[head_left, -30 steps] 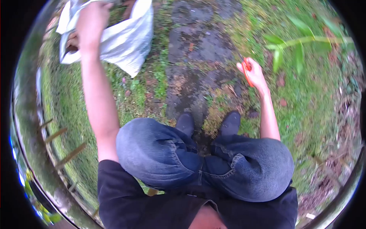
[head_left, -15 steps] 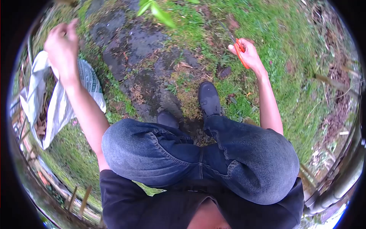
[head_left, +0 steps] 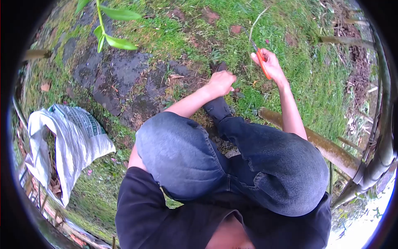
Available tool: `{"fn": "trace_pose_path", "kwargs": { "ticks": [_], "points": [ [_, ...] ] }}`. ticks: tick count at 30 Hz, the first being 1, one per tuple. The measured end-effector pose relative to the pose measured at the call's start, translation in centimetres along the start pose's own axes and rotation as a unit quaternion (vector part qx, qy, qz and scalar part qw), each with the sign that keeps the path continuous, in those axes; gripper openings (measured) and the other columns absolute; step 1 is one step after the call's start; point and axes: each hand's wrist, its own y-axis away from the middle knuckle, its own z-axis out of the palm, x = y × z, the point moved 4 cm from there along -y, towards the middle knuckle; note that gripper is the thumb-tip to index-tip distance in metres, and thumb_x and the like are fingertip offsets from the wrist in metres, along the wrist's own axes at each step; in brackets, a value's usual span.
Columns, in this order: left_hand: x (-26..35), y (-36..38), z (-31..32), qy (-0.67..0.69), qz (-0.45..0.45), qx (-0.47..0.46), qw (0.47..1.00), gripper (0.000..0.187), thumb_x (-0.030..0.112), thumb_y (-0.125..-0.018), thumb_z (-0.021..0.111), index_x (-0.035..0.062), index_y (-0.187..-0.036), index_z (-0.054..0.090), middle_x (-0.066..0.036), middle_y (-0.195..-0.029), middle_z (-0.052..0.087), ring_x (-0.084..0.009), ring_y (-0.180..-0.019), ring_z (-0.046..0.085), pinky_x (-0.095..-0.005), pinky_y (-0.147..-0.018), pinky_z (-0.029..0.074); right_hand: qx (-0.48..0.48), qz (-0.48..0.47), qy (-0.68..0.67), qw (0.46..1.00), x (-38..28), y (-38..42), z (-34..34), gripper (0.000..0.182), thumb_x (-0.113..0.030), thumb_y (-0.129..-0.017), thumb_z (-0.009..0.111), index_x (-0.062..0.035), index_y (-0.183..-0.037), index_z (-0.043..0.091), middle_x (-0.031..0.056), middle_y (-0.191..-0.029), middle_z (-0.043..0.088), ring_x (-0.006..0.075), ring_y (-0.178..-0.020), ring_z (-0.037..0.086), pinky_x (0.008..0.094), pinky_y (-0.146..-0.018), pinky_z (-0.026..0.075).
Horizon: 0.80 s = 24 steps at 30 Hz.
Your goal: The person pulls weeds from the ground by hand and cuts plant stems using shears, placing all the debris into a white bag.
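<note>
The person crouches on grass. The right hand [head_left: 269, 63] has its grip wrapped around orange-handled metal garden scissors [head_left: 260, 59], blades pointing up and away. The left hand [head_left: 221, 83] reaches down to the ground by the dark shoe [head_left: 216, 108], its grip curled shut, seemingly on weeds, though what it pinches cannot be made out. Judging by this, the clearing is partway: much grass remains around both grips. Well apart to the left of the left grip lies a white woven plastic sack [head_left: 70, 145], open, with brown dry leaves inside.
</note>
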Motion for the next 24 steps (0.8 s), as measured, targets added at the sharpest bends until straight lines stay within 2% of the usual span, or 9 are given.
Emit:
{"fn": "trace_pose_path", "kwargs": {
  "ticks": [2, 6, 7, 10, 12, 14, 17, 21, 24],
  "points": [
    [-0.5, -1.0, 2.0, -0.035, 0.016, -0.027, 0.999, 0.037, 0.027, -0.078, 0.081, 0.0093, -0.109, 0.071, -0.011, -0.107, 0.07, -0.033, -0.105, 0.068, -0.0462, -0.09, 0.054, 0.005, 0.007, 0.005, 1.0, 1.1, 0.4, -0.5, 0.046, -0.051, -0.088, 0.077, -0.0113, -0.081, 0.054, -0.0078, -0.071, 0.041, 0.0074, -0.065, 0.038, 0.0263, -0.059, 0.034],
    [-1.5, -1.8, 4.6, -0.106, 0.05, -0.021, 0.993, 0.024, 0.027, -0.076, 0.082, 0.0099, -0.092, 0.074, -0.009, -0.094, 0.071, -0.032, -0.101, 0.068, -0.0453, -0.085, 0.056, 0.006, 0.009, 0.017, 1.0, 1.2, 2.7, -1.4, 0.047, -0.052, -0.087, 0.077, -0.0112, -0.079, 0.055, -0.007, -0.069, 0.044, 0.0071, -0.063, 0.04, 0.0264, -0.058, 0.035],
    [-1.9, -1.7, 4.6, -0.046, 0.043, -0.01, 0.998, 0.019, 0.025, -0.076, 0.081, 0.0099, -0.085, 0.075, -0.009, -0.088, 0.071, -0.0319, -0.098, 0.068, -0.0456, -0.082, 0.056, -0.003, 0.011, 0.035, 0.999, 0.7, 3.1, -2.1, 0.047, -0.052, -0.087, 0.077, -0.0112, -0.079, 0.055, -0.0068, -0.069, 0.046, 0.0069, -0.063, 0.042, 0.0262, -0.058, 0.036],
    [0.6, -1.0, 2.4, -0.037, 0.014, 0.015, 0.999, 0.023, 0.025, -0.077, 0.082, 0.0098, -0.092, 0.075, -0.01, -0.094, 0.071, -0.0315, -0.098, 0.068, -0.045, -0.085, 0.056, -0.004, 0.019, 0.046, 0.999, 0.6, 3.2, -2.5, 0.044, -0.051, -0.087, 0.078, -0.0123, -0.082, 0.059, -0.0075, -0.069, 0.049, 0.0055, -0.063, 0.044, 0.025, -0.057, 0.036],
    [0.8, -0.9, 0.5, -0.021, 0.021, 0.099, 0.995, 0.046, 0.027, -0.079, 0.083, 0.0092, -0.119, 0.069, -0.013, -0.106, 0.07, -0.0331, -0.101, 0.068, -0.0451, -0.089, 0.055, 0.016, 0.008, -0.002, 1.0, 1.7, 1.0, -1.4, 0.042, -0.051, -0.087, 0.078, -0.0137, -0.081, 0.059, -0.0088, -0.069, 0.048, 0.0048, -0.062, 0.041, 0.025, -0.055, 0.033],
    [0.2, -0.8, -1.9, 0.03, 0.002, 0.115, 0.993, 0.048, 0.026, -0.08, 0.082, 0.0092, -0.122, 0.068, -0.013, -0.106, 0.07, -0.0334, -0.102, 0.068, -0.046, -0.088, 0.055, -0.002, 0.024, -0.045, 0.999, 2.3, -0.7, 0.1, 0.041, -0.05, -0.088, 0.078, -0.0138, -0.08, 0.059, -0.0106, -0.069, 0.045, 0.0041, -0.062, 0.039, 0.0247, -0.055, 0.031],
    [-0.5, 0.6, -3.5, 0.08, -0.057, 0.064, 0.993, 0.044, 0.026, -0.082, 0.08, 0.0078, -0.12, 0.068, -0.013, -0.103, 0.072, -0.0311, -0.099, 0.069, -0.0459, -0.083, 0.055, -0.013, 0.035, -0.088, 0.995, 2.9, -0.5, 1.8, 0.04, -0.048, -0.089, 0.078, -0.0136, -0.08, 0.058, -0.0112, -0.069, 0.044, 0.0042, -0.06, 0.037, 0.0248, -0.054, 0.028],
    [0.3, 0.9, -1.0, 0.061, -0.047, 0.052, 0.996, 0.041, 0.025, -0.08, 0.082, 0.0081, -0.115, 0.07, -0.013, -0.103, 0.073, -0.0328, -0.102, 0.068, -0.0454, -0.092, 0.055, -0.019, 0.029, -0.07, 0.997, 2.8, -1.7, 2.8, 0.039, -0.045, -0.089, 0.079, -0.012, -0.083, 0.059, -0.01, -0.071, 0.046, 0.004, -0.062, 0.039, 0.0239, -0.054, 0.03],
    [1.0, 1.2, 0.4, -0.017, -0.009, 0.073, 0.997, 0.039, 0.024, -0.081, 0.081, 0.0102, -0.115, 0.07, -0.011, -0.116, 0.069, -0.033, -0.111, 0.062, -0.045, -0.096, 0.051, -0.014, 0.022, -0.083, 0.996, 2.8, -1.4, 2.5, 0.037, -0.042, -0.09, 0.079, -0.0118, -0.084, 0.058, -0.0097, -0.071, 0.047, 0.0037, -0.062, 0.039, 0.0241, -0.055, 0.031]
  ]
}}
